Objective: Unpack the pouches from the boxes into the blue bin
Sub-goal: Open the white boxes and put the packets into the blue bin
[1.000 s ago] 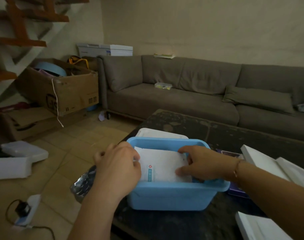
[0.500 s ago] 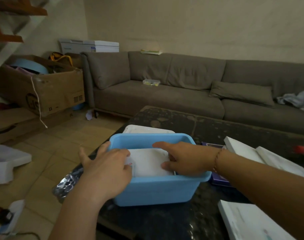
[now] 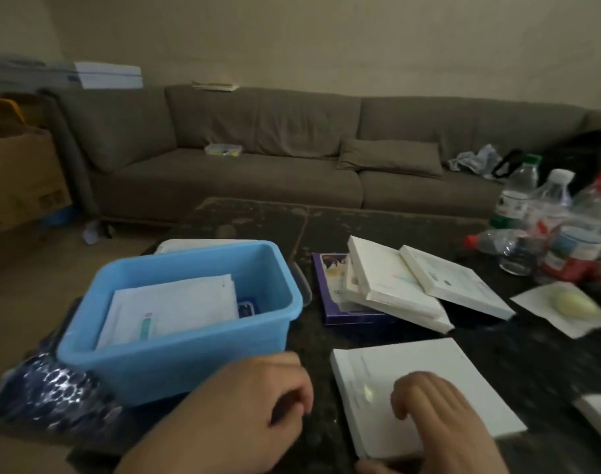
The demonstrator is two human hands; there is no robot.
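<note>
The blue bin [image 3: 175, 357] stands on the dark table's left part with white pouches [image 3: 175, 306] lying flat inside. My left hand [image 3: 251, 408] hovers just in front of the bin, fingers loosely curled, holding nothing. My right hand [image 3: 435, 415] lies on top of a flat white box [image 3: 446, 371] at the near right, fingers bent onto its lid and thumb at its near edge. Further white boxes [image 3: 394, 285] are piled on a purple box [image 3: 329, 299] to the right of the bin.
Plastic bottles [image 3: 548, 227] crowd the table's far right. A white napkin with a pale yellow lump [image 3: 572, 307] lies beside them. A shiny foil bag [image 3: 52, 395] sits left of the bin, a white lid [image 3: 189, 242] behind it. A grey sofa [image 3: 258, 172] runs behind the table.
Both hands have left the bin, where the pouches now lie flat. My right hand moved right onto the near white box; my left hand drew back. The view swung right.
</note>
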